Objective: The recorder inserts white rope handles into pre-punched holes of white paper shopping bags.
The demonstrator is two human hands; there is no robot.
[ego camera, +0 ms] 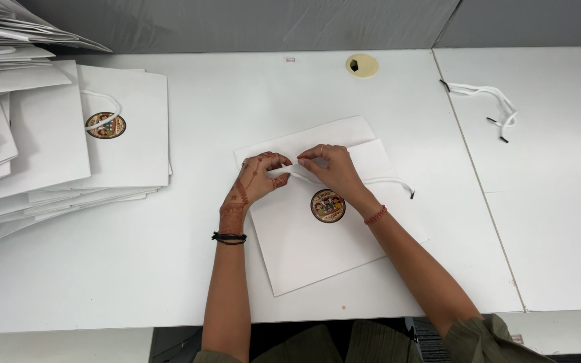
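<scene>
Both hands, left hand [258,176] and right hand [331,168], pinch a white cord handle [297,174] at the top edge of the flat white paper bag [304,249] lying beneath them on the bench [223,282].

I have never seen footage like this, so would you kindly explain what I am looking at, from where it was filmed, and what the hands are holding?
There is no machine here: a person wears a camera on the head, so the single picture looks down at their own two bare hands. The left hand and right hand both pinch a white cord handle at the top edge of a flat white paper bag with a round colourful sticker. The bag lies on a white table. To the left sits a stack of similar bags; to the right lie loose white cords.
</scene>
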